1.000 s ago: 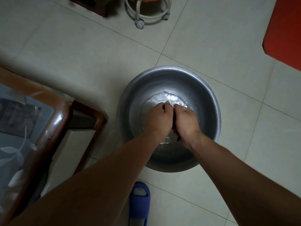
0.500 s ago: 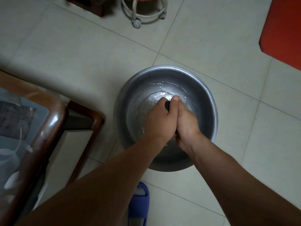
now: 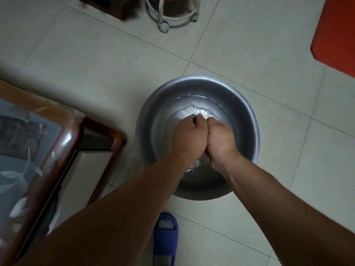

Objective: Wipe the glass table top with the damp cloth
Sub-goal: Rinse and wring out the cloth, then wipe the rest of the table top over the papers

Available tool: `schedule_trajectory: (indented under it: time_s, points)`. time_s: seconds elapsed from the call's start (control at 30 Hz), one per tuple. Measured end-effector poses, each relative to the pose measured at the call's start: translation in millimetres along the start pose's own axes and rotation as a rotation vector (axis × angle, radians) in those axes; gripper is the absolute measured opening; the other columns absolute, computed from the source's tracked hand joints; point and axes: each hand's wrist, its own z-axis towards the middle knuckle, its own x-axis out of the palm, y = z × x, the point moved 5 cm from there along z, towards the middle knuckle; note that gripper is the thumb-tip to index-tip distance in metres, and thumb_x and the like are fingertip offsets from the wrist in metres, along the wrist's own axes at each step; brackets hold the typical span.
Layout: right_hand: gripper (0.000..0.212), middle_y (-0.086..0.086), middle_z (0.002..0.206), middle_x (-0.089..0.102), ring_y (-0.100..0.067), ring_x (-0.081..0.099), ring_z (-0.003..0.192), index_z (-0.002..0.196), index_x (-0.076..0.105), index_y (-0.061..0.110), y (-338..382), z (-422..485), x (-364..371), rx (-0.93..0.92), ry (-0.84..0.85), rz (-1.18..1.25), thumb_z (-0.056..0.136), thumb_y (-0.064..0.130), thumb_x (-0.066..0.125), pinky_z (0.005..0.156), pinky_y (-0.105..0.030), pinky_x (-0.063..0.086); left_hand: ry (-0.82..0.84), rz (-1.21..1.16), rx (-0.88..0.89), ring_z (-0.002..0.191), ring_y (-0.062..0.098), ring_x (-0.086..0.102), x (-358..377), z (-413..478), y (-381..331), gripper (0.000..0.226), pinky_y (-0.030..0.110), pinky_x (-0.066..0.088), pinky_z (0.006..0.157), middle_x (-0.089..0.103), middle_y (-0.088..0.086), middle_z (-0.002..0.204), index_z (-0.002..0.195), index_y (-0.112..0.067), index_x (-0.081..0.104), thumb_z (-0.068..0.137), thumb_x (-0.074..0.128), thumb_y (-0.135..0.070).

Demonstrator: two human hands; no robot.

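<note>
My left hand (image 3: 187,135) and my right hand (image 3: 221,138) are clenched side by side over a metal basin (image 3: 153,112) that holds a little water. Between them they squeeze a dark cloth (image 3: 195,120); only a small sliver of it shows at the left fist, the rest is hidden inside the fists. Water drips and splashes just below the wrists. The glass table top (image 3: 17,150), with a brown wooden frame and a leaf pattern, lies at the left edge, apart from both hands.
The basin stands on a pale tiled floor. A blue slipper (image 3: 166,237) is below the basin between my forearms. A wheeled stool base (image 3: 172,14) stands at the top, and a red object (image 3: 338,31) at the top right.
Both fists stayed clenched together on the cloth over the basin, twisting slightly. The water surface has rippled and drops fall under the wrists. The view shifted a little.
</note>
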Motion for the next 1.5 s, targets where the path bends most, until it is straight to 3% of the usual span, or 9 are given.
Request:
schedule_trajectory:
  time_s: [0.2,0.4,0.5,0.63,0.73,0.87,1.03,1.27,1.5]
  points:
    - [0.025,-0.007,0.054,0.053,-0.016,0.049,0.043,0.076,0.061,0.005,2,2,2,-0.044,0.032,-0.112,0.093,0.02,0.049,0.039,-0.021,0.034,0.041,-0.037,-0.095,0.069,0.021,0.054,-6,-2,-1,0.039,0.033,0.039,0.061,0.058,0.004,0.069,0.068,-0.011,0.053,0.099,0.036,-0.026]
    - [0.043,-0.011,0.073,0.059,-0.018,0.055,0.061,0.09,0.063,0.008,18,-5,-14,-0.22,0.051,-0.275,0.1,0.046,0.048,0.046,-0.027,0.044,0.114,-0.12,-0.056,0.086,0.015,0.061,-23,-6,-9,0.048,0.024,0.04,0.063,0.059,-0.005,0.088,0.114,-0.015,0.055,0.093,0.045,-0.058]
    - [0.032,-0.002,0.081,0.069,-0.013,0.067,0.071,0.095,0.069,0.016,23,-24,-16,-0.26,0.07,-0.282,0.099,0.044,0.053,0.052,-0.025,0.053,0.096,-0.136,-0.074,0.105,0.015,0.059,-35,-14,-1,0.066,0.033,0.05,0.084,0.057,-0.005,0.114,0.13,-0.024,0.047,0.08,0.054,-0.066]
    - [0.018,-0.003,0.093,0.071,-0.017,0.071,0.079,0.099,0.072,0.019,30,-54,-4,-0.322,0.153,-0.264,0.095,0.034,0.063,0.058,-0.032,0.057,0.066,-0.197,-0.053,0.093,0.009,0.064,-71,-30,-2,0.034,0.026,0.052,0.081,0.066,-0.007,0.098,0.108,-0.022,0.06,0.086,0.065,-0.048]
    - [0.015,-0.012,0.08,0.069,-0.018,0.061,0.06,0.098,0.07,0.015,37,-81,24,-0.382,0.259,-0.331,0.095,0.028,0.065,0.05,-0.024,0.047,-0.004,-0.261,-0.051,0.088,0.007,0.066,-114,-45,3,0.029,0.03,0.055,0.082,0.068,-0.009,0.093,0.102,-0.026,0.062,0.083,0.069,-0.047]
    - [0.01,-0.008,0.066,0.063,-0.015,0.057,0.053,0.095,0.062,0.007,33,-130,103,-0.373,0.504,-0.39,0.092,0.016,0.066,0.045,-0.016,0.041,-0.201,-0.358,-0.086,0.087,0.011,0.066,-209,-72,35,0.029,0.024,0.053,0.074,0.067,-0.006,0.093,0.1,-0.023,0.061,0.081,0.075,-0.041]
    - [0.025,-0.014,0.065,0.059,-0.022,0.057,0.053,0.087,0.054,0.008,-16,-214,248,-0.456,0.773,-0.726,0.09,0.025,0.072,0.047,-0.031,0.045,-0.413,-0.388,-0.144,0.07,0.003,0.066,-369,-129,106,0.022,0.016,0.051,0.058,0.069,-0.005,0.08,0.094,-0.021,0.064,0.08,0.079,-0.03]
    - [0.028,0.003,0.076,0.054,-0.009,0.05,0.067,0.089,0.049,0.015,-147,-362,434,-0.624,0.976,-1.103,0.086,0.027,0.073,0.053,-0.014,0.038,-0.566,-0.288,-0.246,0.06,0.001,0.062,-576,-244,250,0.017,0.017,0.049,0.057,0.068,-0.006,0.07,0.09,-0.017,0.068,0.081,0.079,-0.026]
    - [0.028,0.003,0.081,0.047,-0.019,0.048,0.072,0.084,0.04,0.018,-241,-471,562,-1.075,0.785,-1.017,0.085,0.021,0.068,0.056,-0.033,0.03,-0.852,-0.242,-0.303,0.065,0.003,0.056,-742,-355,396,0.015,0.012,0.047,0.062,0.065,-0.008,0.082,0.107,-0.019,0.064,0.092,0.065,-0.022]
